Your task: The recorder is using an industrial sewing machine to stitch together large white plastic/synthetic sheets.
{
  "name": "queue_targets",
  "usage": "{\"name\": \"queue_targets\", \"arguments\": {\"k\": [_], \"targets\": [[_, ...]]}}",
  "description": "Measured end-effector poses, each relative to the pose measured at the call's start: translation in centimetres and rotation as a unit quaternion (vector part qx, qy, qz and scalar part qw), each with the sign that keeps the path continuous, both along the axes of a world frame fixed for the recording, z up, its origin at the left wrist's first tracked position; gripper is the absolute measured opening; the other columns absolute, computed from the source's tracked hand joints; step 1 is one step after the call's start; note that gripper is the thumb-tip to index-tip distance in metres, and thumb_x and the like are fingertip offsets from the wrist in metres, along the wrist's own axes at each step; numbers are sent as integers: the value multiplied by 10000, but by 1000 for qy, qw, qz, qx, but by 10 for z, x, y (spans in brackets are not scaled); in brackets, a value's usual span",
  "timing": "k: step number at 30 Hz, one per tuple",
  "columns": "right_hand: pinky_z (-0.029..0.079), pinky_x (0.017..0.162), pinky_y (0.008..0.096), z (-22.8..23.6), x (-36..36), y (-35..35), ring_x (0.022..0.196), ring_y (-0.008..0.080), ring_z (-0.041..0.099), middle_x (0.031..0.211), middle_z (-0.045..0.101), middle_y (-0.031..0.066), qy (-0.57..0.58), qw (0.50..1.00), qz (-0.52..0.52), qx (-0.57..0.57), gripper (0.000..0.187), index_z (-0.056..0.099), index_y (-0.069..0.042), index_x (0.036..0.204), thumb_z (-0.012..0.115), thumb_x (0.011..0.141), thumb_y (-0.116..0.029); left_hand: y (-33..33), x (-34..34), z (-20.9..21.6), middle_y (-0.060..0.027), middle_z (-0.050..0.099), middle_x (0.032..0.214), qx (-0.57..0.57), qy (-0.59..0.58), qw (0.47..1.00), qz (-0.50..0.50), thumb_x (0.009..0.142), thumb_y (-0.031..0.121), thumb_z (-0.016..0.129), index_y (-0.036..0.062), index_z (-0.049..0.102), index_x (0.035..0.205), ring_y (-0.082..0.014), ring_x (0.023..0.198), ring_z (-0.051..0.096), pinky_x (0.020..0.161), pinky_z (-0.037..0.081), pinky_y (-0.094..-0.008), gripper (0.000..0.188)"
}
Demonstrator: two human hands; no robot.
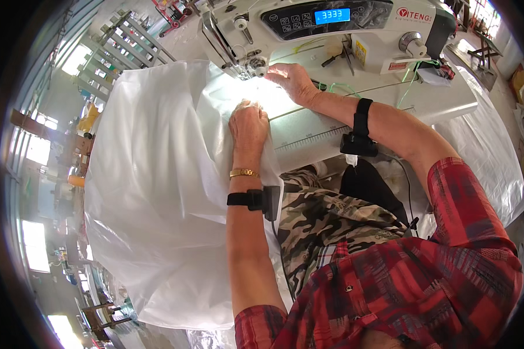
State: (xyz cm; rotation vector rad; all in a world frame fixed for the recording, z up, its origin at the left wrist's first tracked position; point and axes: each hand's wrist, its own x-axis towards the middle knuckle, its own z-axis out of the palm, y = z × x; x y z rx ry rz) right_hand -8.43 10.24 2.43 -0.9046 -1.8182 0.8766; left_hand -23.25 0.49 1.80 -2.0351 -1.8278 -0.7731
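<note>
A large glossy white sheet [157,151], like plastic-coated cloth, drapes off the left side of the sewing machine [326,29]. Its upper right part runs in under the machine's needle area [253,68]. My left hand [250,127] is closed on the sheet's right part, just below the needle, knuckles up. Close beside the needle on the right is my right hand [296,83], thumb and fingers brought together. Strong lamp glare washes out the fingertips, so what they pinch, if anything, is hidden.
On the machine bed [320,131], marked with a ruler scale, green thread [410,81] trails at the right. Small dark-handled tools [335,58] lie behind my right hand. Another pale sheet [483,145] hangs at the right. A grey slatted rack [125,49] stands far left.
</note>
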Motion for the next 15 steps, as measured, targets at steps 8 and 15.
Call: {"name": "queue_targets", "arguments": {"k": [8,15], "targets": [[510,722,335,-5,-4,0,772,186,647,964,713,183,28,999,-11,25,313,663,10,1125,671,914,-222,-5,6,14,-225,672,1042,-99,-13,995,28,836,111,616,-18,702,968,-335,1081,618,961,472,-413,204],[525,719,326,-3,-3,2,783,219,692,920,717,175,-24,999,-14,39,309,659,0,1145,653,924,-215,-11,2,3,-187,638,860,-13,8,1000,-5,797,68,591,-23,672,844,-338,840,625,796,493,-424,130]]}}
